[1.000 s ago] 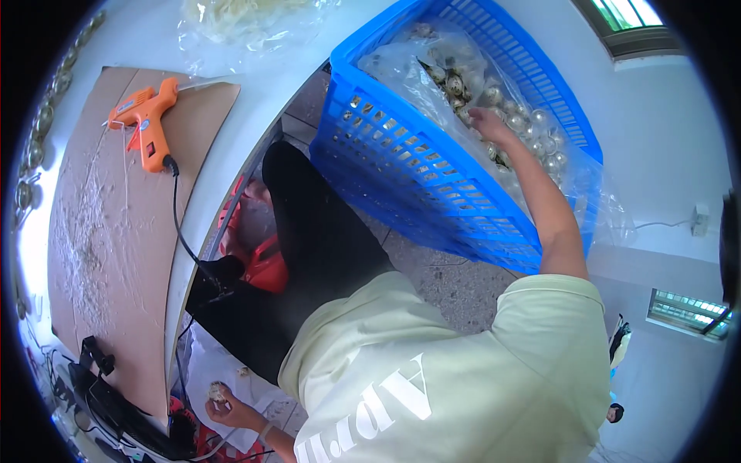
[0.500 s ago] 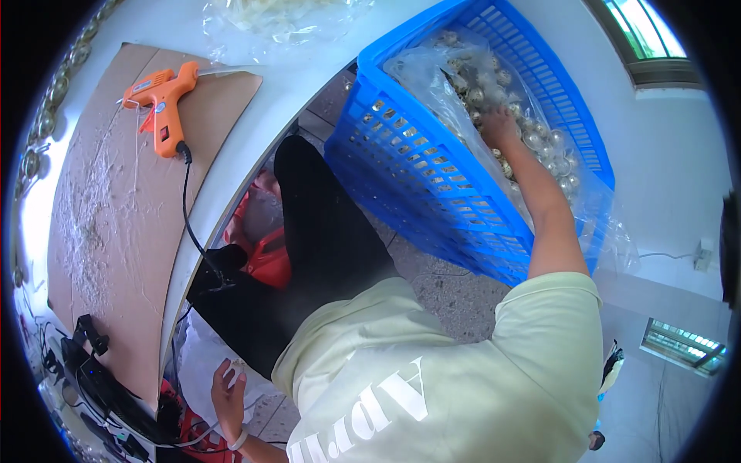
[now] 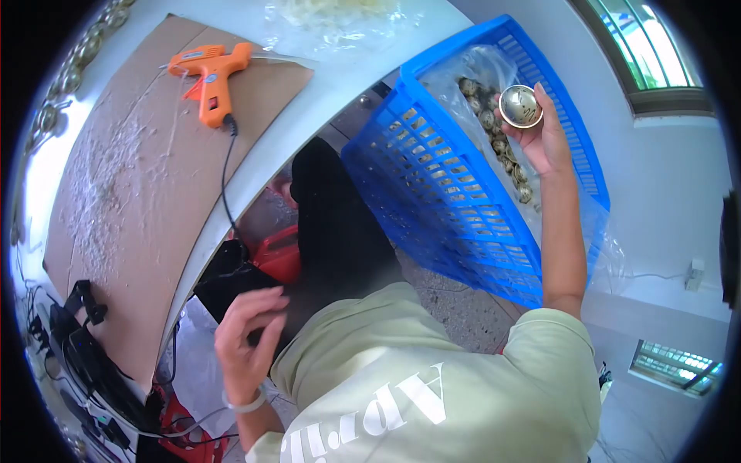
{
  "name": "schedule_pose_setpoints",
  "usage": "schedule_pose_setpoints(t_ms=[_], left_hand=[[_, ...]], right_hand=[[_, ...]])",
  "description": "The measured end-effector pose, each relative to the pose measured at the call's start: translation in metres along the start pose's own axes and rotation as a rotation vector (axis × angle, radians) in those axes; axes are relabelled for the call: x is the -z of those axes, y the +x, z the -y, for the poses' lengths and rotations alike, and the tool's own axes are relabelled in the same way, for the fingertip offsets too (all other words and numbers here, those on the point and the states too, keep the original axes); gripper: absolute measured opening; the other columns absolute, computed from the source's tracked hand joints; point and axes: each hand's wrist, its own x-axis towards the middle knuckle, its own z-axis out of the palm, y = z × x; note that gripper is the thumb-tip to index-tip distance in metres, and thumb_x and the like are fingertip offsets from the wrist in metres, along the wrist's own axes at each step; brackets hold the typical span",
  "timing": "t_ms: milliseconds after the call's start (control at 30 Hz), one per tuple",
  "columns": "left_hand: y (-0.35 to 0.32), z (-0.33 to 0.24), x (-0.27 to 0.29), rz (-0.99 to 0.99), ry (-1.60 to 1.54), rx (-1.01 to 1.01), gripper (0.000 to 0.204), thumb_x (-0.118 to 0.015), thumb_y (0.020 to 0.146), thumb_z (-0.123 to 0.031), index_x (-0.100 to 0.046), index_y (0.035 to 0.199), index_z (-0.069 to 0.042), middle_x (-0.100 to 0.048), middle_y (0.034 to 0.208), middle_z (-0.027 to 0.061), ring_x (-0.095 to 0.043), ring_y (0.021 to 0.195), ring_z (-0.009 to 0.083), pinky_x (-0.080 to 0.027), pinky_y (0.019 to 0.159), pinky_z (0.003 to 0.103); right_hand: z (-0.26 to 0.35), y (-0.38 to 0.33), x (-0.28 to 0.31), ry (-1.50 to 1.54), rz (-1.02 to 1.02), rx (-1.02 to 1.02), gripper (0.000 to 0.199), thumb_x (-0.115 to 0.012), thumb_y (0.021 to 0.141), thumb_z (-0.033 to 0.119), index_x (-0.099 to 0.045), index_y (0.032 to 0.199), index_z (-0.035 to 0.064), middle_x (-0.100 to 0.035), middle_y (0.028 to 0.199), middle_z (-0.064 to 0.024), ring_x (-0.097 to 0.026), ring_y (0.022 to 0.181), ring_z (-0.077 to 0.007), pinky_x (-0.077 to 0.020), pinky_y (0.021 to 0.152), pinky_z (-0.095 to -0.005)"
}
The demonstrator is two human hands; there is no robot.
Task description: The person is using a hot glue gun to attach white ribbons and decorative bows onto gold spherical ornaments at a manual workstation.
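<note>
My right hand [image 3: 546,139] is raised over the blue plastic basket [image 3: 448,147]. Its fingers and thumb hold a small shiny gold half ball [image 3: 520,106], hollow side up, with a pale rim and dark marks inside. Below it, several gold and silvery round pieces [image 3: 494,127] lie in a clear plastic bag [image 3: 494,65] lining the basket. My left hand [image 3: 251,332] hovers over my lap, fingers bent and thumb apart, with nothing visible between them.
On the white table [image 3: 324,73] at left, an orange glue gun [image 3: 212,77] lies on a cardboard sheet [image 3: 162,185] streaked with dried glue; its cord hangs over the edge. A plastic bag of pale pieces [image 3: 340,15] sits at the far side. Black cables and a device [image 3: 85,363] crowd the lower left.
My right hand has come up out of the bag, now holding the gold half ball. My left hand has risen from beside my leg to over my lap.
</note>
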Motion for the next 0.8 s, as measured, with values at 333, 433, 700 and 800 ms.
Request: schedule_pose_setpoints(t_ms=[333,433,700,800], left_hand=[[0.062,-0.014,-0.048,-0.398,0.097,-0.352,0.069,-0.081,0.071,-0.006,-0.048,0.131,0.001,-0.051,0.132,0.0196,-0.056,0.118,0.0293,-0.049,0.094,0.036],[0.048,-0.002,-0.044,-0.451,-0.299,-0.2,0.076,-0.084,0.067,-0.01,-0.046,0.132,0.0,-0.05,0.132,0.0197,-0.052,0.121,0.0314,-0.046,0.096,0.038],[0.026,0.004,-0.019,-0.69,0.023,-0.225,0.072,-0.083,0.067,-0.004,-0.048,0.13,0.001,-0.054,0.119,0.0156,-0.055,0.11,0.0275,-0.048,0.089,0.034],[0.026,0.007,-0.016,-0.683,0.101,-0.26,0.069,-0.08,0.069,-0.001,-0.048,0.13,0.0,-0.054,0.116,0.0153,-0.055,0.107,0.0275,-0.048,0.088,0.034]], right_hand=[[-0.05,-0.12,-0.219,0.387,0.788,-0.442,0.064,-0.042,0.096,0.055,-0.052,0.123,-0.0021,-0.061,0.117,-0.0219,-0.066,0.094,-0.0267,-0.0562,0.076,-0.0357],[-0.064,-0.131,-0.249,0.249,0.807,-0.405,0.062,-0.046,0.095,0.054,-0.053,0.121,-0.0019,-0.062,0.111,-0.0165,-0.064,0.094,-0.0253,-0.0534,0.08,-0.0353],[-0.056,-0.144,-0.276,-0.343,0.552,1.073,0.033,-0.066,0.091,0.023,-0.054,0.108,-0.0023,-0.058,0.104,-0.0112,-0.056,0.092,-0.0197,-0.0451,0.085,-0.029],[-0.058,-0.144,-0.278,-0.453,0.692,1.045,0.03,-0.068,0.089,0.016,-0.054,0.108,-0.0022,-0.058,0.104,-0.0122,-0.056,0.092,-0.0197,-0.0449,0.085,-0.0294]])
